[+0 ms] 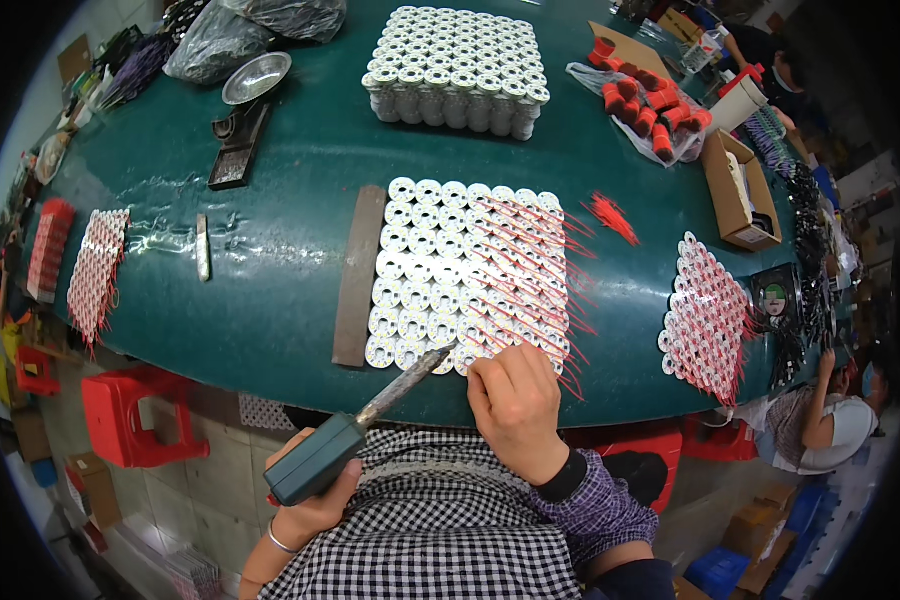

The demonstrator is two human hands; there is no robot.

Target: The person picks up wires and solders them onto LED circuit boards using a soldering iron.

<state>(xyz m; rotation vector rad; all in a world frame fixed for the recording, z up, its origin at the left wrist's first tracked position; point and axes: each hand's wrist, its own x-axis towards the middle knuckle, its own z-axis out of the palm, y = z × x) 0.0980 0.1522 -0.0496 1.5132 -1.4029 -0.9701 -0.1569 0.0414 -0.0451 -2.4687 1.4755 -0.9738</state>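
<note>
My left hand (322, 505) is wrapped round the dark green handle of a soldering iron (402, 385). Its tip touches or hovers just over the front row of a block of round white circuit boards (415, 268); I cannot tell which. Thin red wires (535, 255) slant across the boards on the block's right half, while the left columns have none. At the front edge of that block, my right hand (518, 408) is closed with thumb and fingertips together. Whatever they pinch is hidden. A brown bar (358, 280) lies along the block's left side.
Loose red wires (612, 217) lie right of the block. Wired board groups stand at far right (705, 318) and far left (98, 265). Behind are a tall white stack (455, 75), a metal dish (257, 78), red spools (660, 105) and a cardboard box (735, 190).
</note>
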